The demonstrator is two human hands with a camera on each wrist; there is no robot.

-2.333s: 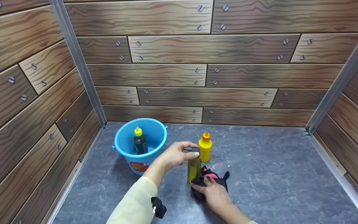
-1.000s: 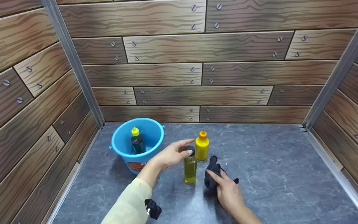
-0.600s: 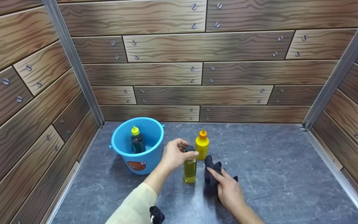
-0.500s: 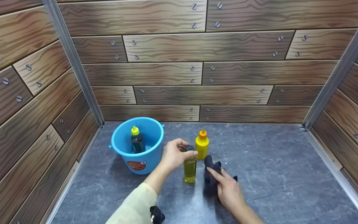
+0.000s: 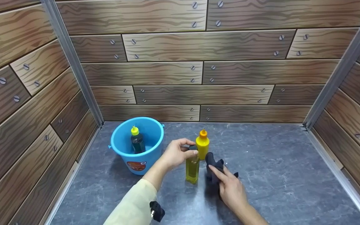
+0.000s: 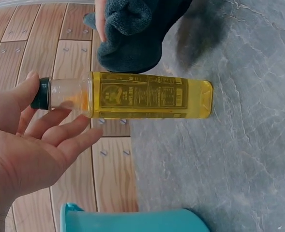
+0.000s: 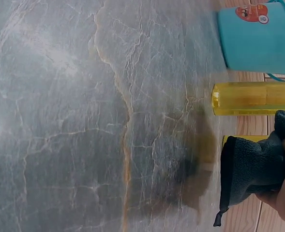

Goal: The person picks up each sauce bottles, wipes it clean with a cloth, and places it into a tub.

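Bottle (image 5: 192, 167) cap apparently within left grip (image 5: 176, 154) fingertips.

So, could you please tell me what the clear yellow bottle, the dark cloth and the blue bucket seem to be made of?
The clear yellow bottle looks like glossy transparent plastic, possibly glass: yellow liquid shows through it under a printed label.

The dark cloth seems soft fleece or microfibre, matte, with a fuzzy nap and loose folds.

The blue bucket looks like smooth moulded plastic, uniformly coloured, with a slight sheen.

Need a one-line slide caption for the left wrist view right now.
Left hand pinches the black cap of the clear yellow bottle standing beside a dark cloth.
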